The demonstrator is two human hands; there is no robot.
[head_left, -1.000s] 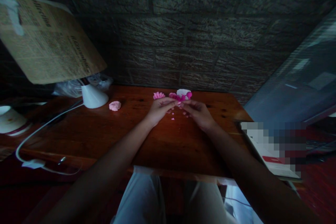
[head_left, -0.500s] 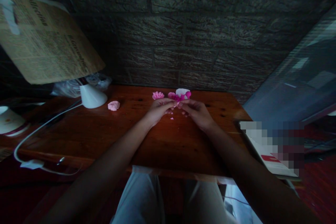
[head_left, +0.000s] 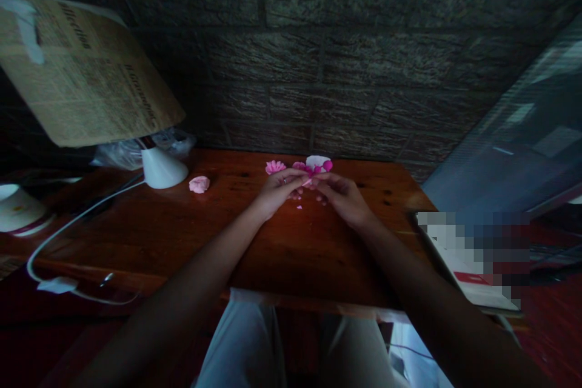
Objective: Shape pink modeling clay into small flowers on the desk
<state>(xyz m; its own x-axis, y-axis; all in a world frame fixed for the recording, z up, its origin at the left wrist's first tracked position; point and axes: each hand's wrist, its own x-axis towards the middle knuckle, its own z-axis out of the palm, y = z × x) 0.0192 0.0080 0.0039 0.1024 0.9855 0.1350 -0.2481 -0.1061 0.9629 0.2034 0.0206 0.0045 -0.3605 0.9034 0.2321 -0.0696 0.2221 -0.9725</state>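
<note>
My left hand (head_left: 282, 190) and my right hand (head_left: 342, 193) meet over the wooden table (head_left: 313, 254). Both are closed, fingertips pinching a small pale pink piece (head_left: 307, 182) between them; whether it is paper or clay I cannot tell. Just behind the fingers lie magenta rounded pieces (head_left: 327, 165) and a white piece (head_left: 317, 160). A pink ruffled flower (head_left: 275, 167) rests beyond my left hand. Below the fingertips is a tiny pink scrap (head_left: 299, 207). Farther left sits a pale pink crumpled flower-like lump (head_left: 199, 184).
On the left stand a lamp with a newsprint shade (head_left: 95, 73) and a white cup (head_left: 20, 209). A white cable (head_left: 68, 224) runs over the table's front edge. A dark brick wall (head_left: 291, 60) rises behind; a partly blurred-out flat item (head_left: 468, 260) lies at right.
The view has shifted slightly. Both hands keep nearly the same place and pinch, with small finger movement around the pink piece.
</note>
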